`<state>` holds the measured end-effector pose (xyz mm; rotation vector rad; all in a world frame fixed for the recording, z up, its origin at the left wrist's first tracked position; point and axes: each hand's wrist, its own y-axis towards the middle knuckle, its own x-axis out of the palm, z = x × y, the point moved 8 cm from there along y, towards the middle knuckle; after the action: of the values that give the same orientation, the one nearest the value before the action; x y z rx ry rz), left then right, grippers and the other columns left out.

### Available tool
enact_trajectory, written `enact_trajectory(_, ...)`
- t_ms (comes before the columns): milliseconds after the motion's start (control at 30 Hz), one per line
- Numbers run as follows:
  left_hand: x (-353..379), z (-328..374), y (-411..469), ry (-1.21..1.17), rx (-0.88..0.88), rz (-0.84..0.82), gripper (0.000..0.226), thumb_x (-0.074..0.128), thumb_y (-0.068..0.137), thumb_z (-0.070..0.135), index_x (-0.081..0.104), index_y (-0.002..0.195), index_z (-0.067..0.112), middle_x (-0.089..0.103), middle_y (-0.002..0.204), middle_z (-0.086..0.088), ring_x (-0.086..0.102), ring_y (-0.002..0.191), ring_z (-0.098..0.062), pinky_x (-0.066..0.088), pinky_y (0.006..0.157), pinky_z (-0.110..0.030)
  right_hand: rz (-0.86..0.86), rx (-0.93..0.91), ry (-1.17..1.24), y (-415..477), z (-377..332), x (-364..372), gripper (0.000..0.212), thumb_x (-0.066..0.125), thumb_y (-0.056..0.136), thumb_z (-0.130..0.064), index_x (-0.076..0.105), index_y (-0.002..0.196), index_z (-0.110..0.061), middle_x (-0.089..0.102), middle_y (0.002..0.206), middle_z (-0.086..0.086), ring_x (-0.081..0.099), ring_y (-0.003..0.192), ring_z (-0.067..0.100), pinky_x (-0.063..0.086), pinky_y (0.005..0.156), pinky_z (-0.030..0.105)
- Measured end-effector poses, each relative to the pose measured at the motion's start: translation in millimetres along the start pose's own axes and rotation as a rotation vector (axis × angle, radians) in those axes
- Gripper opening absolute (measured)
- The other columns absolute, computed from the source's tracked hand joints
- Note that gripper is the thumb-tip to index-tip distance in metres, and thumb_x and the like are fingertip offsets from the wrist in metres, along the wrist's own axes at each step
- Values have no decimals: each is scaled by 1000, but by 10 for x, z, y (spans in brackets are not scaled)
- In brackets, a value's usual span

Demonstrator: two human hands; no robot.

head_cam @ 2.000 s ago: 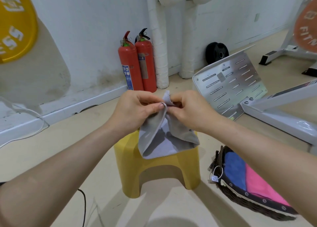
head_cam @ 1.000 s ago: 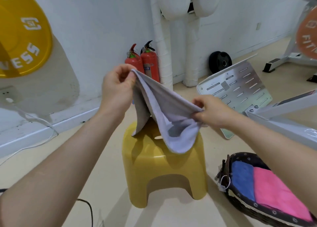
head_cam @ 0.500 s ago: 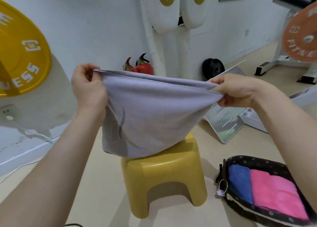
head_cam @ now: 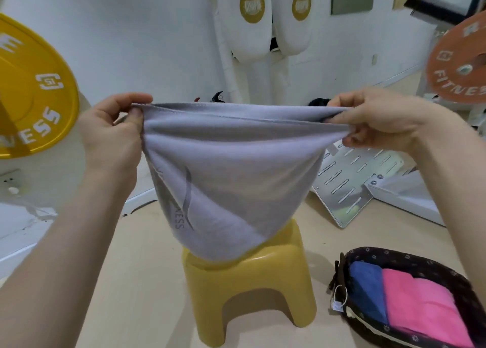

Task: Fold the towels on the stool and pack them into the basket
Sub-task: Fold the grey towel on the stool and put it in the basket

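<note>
The head view holds three towels: one grey towel [head_cam: 231, 168] held up in the air, and one blue towel [head_cam: 368, 289] and one pink towel [head_cam: 426, 311] lying folded side by side in the single basket [head_cam: 394, 254], blue on the left. There is one yellow stool [head_cam: 249, 289], two weight plates, a yellow plate [head_cam: 31, 89] at nine o'clock and an orange plate [head_cam: 457, 66] at two o'clock, and two white pads [head_cam: 252, 18] hanging at twelve o'clock. The stool stands on a pale beige floor [head_cam: 147, 282] in a gym room with a white wall [head_cam: 131, 32]; the basket sits on the floor at four o'clock from the stool, near it but apart. One slotted metal board [head_cam: 347, 184] leans at three o'clock. Both arms reach forward. The left hand [head_cam: 113, 137] pinches the grey towel's upper left corner between thumb and curled fingers [head_cam: 131, 100], and the right hand [head_cam: 381, 121] pinches the upper right corner the same way, its lower fingers curled under the edge. The top edge runs taut and nearly level between them. The cloth hangs doubled, its lower end over the stool's seat; whether it touches the seat I cannot tell.
</note>
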<state>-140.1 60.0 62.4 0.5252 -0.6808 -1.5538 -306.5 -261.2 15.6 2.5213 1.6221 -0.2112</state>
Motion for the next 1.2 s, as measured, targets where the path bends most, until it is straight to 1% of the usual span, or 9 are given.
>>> enact_trajectory(100,-31,-199,-86,34,-66,-13,38,50,85,-1,70,74,29,62,75,6,51,61,0,38,60,-14,-74,96,-60,25,245,79,24,60,82,8,54,70,-13,50,59,3,41,45,8,48,47,16)
enact_trajectory(234,118,-243,-236,130,-33,-148,39,49,89,-4,68,80,29,64,68,18,53,55,4,37,54,-8,340,52,-851,150,392,-33,15,53,70,3,54,66,-11,61,67,11,59,62,28,40,51,22)
enact_trajectory(300,155,-240,-239,131,-34,-191,40,49,88,-3,70,81,31,65,66,21,54,57,3,38,55,-10,477,1,-1037,128,322,-15,13,50,68,0,54,69,-13,59,72,8,56,73,32,36,57,26)
enact_trajectory(567,-126,-263,-32,-395,-339,-44,46,41,90,-6,72,69,20,50,46,9,37,37,-3,34,46,-15,-113,-58,179,55,138,255,34,38,75,12,55,71,-17,24,69,8,30,46,11,39,40,17)
enact_trajectory(734,-28,-619,-106,-151,-491,-49,32,37,93,-6,57,88,19,54,57,5,43,32,-1,36,36,-13,-132,154,596,250,426,405,15,54,73,-2,60,78,-15,38,62,-5,30,42,2,32,31,8)
enact_trajectory(801,-25,-1068,-232,-13,-557,-49,34,41,90,-7,60,86,21,61,63,3,53,41,-3,44,42,-13,36,284,587,391,857,414,13,55,84,-4,58,76,-14,41,51,-6,33,34,2,27,28,8)
enact_trajectory(1001,-9,-2389,-894,230,-775,-113,31,46,87,-8,65,88,16,62,80,-10,56,64,-19,46,57,-23,380,341,211,579,1923,405,21,47,93,-1,58,81,-14,50,64,4,45,35,3,29,34,13)
enact_trajectory(1101,8,-2654,-1021,292,-811,-95,26,47,90,-4,67,91,13,61,73,-5,56,65,-17,47,54,-19,101,330,-88,608,2103,775,8,61,91,-23,63,97,-19,58,81,1,56,66,8,43,55,20)
enact_trajectory(1202,62,-2763,-1064,323,-812,-117,28,46,89,-4,67,89,15,61,74,-2,55,64,-13,45,50,-16,-168,210,-427,662,2121,1053,34,75,78,-38,65,109,-27,61,106,2,59,95,15,51,82,27)
